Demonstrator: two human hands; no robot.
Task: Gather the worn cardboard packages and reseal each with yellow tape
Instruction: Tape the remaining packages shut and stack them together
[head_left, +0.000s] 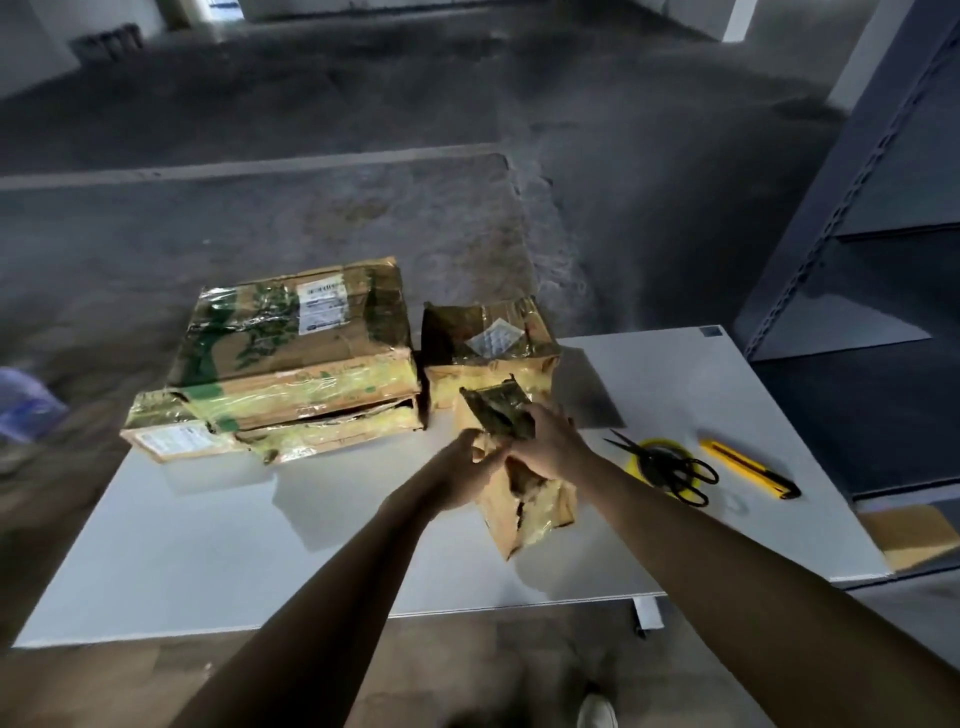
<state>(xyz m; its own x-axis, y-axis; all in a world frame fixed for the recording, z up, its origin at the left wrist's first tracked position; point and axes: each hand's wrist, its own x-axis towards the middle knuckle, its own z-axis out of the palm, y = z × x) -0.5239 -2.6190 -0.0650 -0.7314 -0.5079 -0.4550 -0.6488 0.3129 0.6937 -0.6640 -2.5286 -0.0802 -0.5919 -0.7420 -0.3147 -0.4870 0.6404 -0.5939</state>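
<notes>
A small worn cardboard package (530, 506) stands on end on the white table (260, 545), torn at its side. My left hand (462, 467) grips its upper left edge. My right hand (545, 441) holds its top flap, fingers curled over the dark taped end. Behind it sits a medium taped box (488, 343). To the left, a large flat box (291, 332) rests on another flat box (197, 441). A roll of yellow tape (644, 457) lies to the right, under black scissors (670, 467).
A yellow utility knife (748, 467) lies right of the scissors. A blue metal shelf unit (883, 260) stands at the right, close to the table's end. A cardboard piece (909, 535) lies on its low shelf. Concrete floor surrounds the table.
</notes>
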